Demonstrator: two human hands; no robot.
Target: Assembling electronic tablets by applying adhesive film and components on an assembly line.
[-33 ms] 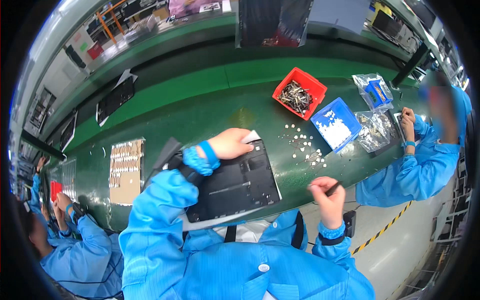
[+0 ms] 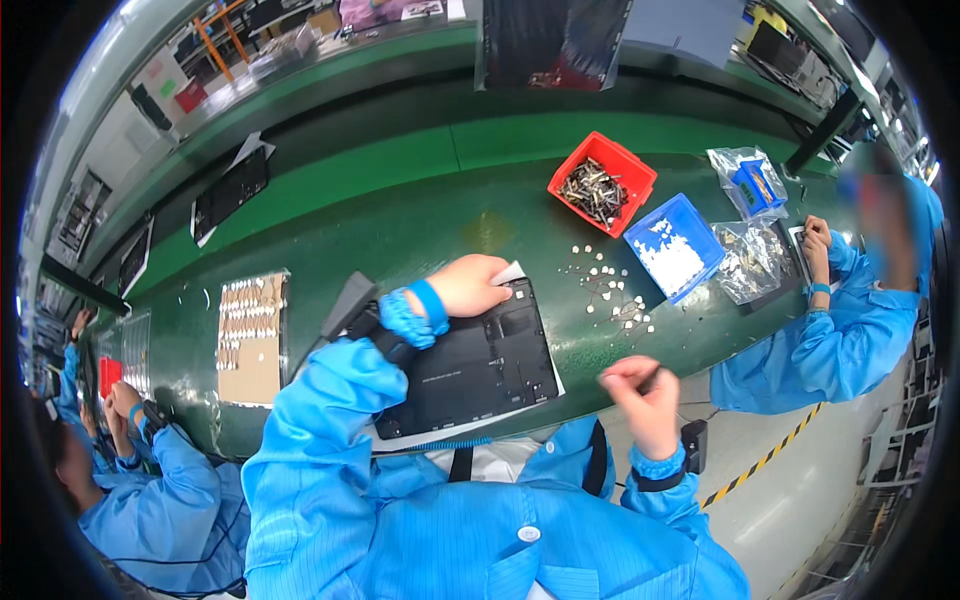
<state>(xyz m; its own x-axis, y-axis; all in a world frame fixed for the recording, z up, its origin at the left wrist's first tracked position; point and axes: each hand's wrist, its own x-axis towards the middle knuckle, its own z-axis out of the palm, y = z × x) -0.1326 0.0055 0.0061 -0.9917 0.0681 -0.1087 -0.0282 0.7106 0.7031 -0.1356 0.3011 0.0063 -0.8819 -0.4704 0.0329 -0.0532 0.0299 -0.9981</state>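
Observation:
A flat black panel [image 2: 475, 365] lies on white sheeting at the bench's near edge. My left hand [image 2: 468, 287] reaches across to its far right corner, fingers closed on that corner beside a white tip of sheeting. Off the panel's right side, my right hand [image 2: 645, 400] is raised just past the bench edge. Its fingers pinch a thin dark pen-like tool [image 2: 651, 379], mostly hidden by the hand. Small white pieces [image 2: 612, 285], some with thin dark wires, are scattered on the bench between the panel and the bins.
Beyond sit a red bin [image 2: 632, 163] of small metallic parts, a blue bin [image 2: 712, 238] of white bits and clear bags [image 2: 745, 262]. At left lies a cardboard sheet [image 2: 248, 385] with rows of tan pieces. Co-workers sit at right [image 2: 830, 330] and left [image 2: 160, 490].
My right hand has shifted slightly left, and less of the dark tool shows. My left hand has moved a little to the right, still at the panel's corner.

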